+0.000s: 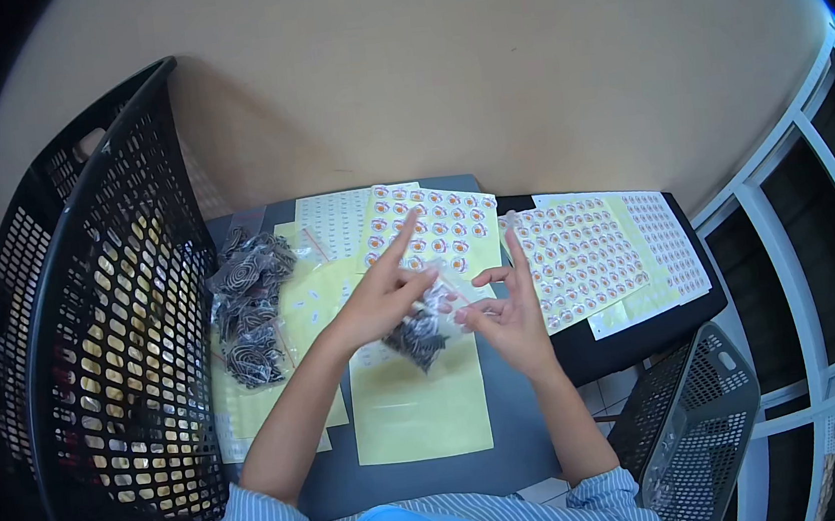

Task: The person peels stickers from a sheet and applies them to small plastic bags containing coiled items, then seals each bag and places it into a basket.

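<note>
Over the middle of the table I hold a small clear zip bag (pixel 419 343) with dark, light-striped contents. My left hand (pixel 381 299) grips its upper left side between thumb and fingers, the index finger stretched out toward the wall. My right hand (pixel 512 324) pinches the bag's right edge, its index finger also raised. Something small and pale appears at that fingertip, too small to make out. Below the bag lies a yellowish backing sheet (pixel 421 421). Beyond my hands are sheets of round orange-and-white stickers (pixel 449 219).
Several filled zip bags (pixel 251 307) are piled left on the table. A tall black plastic basket (pixel 121 369) stands at the left, and a smaller dark basket (pixel 701 434) sits low at the right. More sticker sheets (pixel 583 260) cover a black surface at right, near a white-framed rack (pixel 806 223).
</note>
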`<state>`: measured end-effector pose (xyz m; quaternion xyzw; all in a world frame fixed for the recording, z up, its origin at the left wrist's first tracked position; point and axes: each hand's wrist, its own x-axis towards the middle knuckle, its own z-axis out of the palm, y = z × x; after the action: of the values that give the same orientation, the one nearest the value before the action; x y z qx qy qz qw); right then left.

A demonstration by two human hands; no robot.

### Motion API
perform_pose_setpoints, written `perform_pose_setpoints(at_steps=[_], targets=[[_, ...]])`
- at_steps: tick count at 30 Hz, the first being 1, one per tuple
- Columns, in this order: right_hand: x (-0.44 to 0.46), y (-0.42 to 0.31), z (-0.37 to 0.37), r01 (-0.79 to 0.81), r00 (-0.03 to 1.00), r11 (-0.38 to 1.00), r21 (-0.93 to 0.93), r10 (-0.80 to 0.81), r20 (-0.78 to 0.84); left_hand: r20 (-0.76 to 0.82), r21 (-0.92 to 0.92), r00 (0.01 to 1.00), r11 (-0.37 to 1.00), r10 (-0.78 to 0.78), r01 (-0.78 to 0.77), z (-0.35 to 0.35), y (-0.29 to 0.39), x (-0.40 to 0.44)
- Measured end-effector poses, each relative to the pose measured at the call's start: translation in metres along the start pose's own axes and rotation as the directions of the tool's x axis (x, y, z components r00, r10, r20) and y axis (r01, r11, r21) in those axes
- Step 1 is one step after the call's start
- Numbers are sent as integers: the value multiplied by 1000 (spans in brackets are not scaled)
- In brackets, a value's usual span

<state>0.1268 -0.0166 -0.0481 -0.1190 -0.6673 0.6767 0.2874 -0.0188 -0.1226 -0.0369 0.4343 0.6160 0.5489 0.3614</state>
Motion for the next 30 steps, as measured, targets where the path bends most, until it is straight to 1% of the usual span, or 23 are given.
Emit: perform_pose_setpoints(at_steps=[2,3,4,5,6,8,9,11,12,13,15,16,17,18,19,20,21,23,24,25,27,29,30], targets=[[-7,-6,14,14,1000,999,35,-14,9,-57,-182,991,977,-121,108,-5,8,-33],[-10,-7,20,23,999,997,69,-25,20,-60,-178,991,978,-121,109,-12,-13,-45],[-12,-4,25,50,998,994,101,-52,21,161,-481,969,843,-185,241,-20,-47,-53],[-12,0,28,48,998,993,109,-51,26,380,-693,910,601,-166,399,-24,-67,-63],[-13,5,32,56,997,993,101,-51,-53,373,-694,912,600,-173,398,-20,-66,-75],[-14,6,40,63,986,992,110,-44,-162,193,-626,975,751,-108,207,-13,-56,-90],[-16,8,43,59,987,992,114,-41,-157,188,-627,976,751,-112,207,-15,-58,-90],[-21,12,49,65,982,996,58,-54,-181,-87,-765,984,643,-153,32,-20,-67,-87],[-22,15,54,77,980,994,72,-62,-191,-116,-885,982,464,-148,-35,-19,-66,-85],[-24,16,60,73,981,995,75,-57,-187,-119,-885,981,464,-153,-35,-14,-66,-85],[-27,18,68,44,980,993,114,-20,-198,-156,-870,985,482,-73,-102,0,-67,-84],[-26,21,69,38,980,993,112,-16,-197,-181,-785,977,615,-109,-77,4,-69,-83],[-23,28,68,114,961,992,53,-96,-260,-182,-788,977,611,-112,-77,6,-71,-82],[-20,33,68,185,932,983,-9,-179,-316,-239,-732,963,675,-125,-94,7,-73,-80],[-15,34,60,181,933,983,-9,-175,-314,-295,-670,946,735,-134,-105,7,-74,-80],[-11,34,46,198,929,958,-209,-251,-272,-353,-609,921,788,-165,-92,6,-74,-80],[-7,33,39,214,924,891,-400,-318,-212,-355,-612,919,786,-169,-91,5,-74,-80],[-5,12,43,169,941,873,-458,-281,-187,-330,-748,907,658,-261,-83,3,-71,-79],[-4,9,43,148,977,863,-483,-203,-63,-333,-763,906,640,-262,-95,3,-72,-78],[-4,8,43,130,991,851,-509,-117,58,-329,-764,906,639,-267,-89,5,-73,-79],[-4,14,47,111,994,870,-480,-87,72,-280,-717,929,697,-240,-37,7,-78,-78],[-6,18,48,44,991,912,-409,13,137,-280,-705,936,707,-215,-48,7,-81,-77],[-6,18,47,42,991,912,-409,15,133,-273,-705,938,708,-215,-43,7,-80,-77]])
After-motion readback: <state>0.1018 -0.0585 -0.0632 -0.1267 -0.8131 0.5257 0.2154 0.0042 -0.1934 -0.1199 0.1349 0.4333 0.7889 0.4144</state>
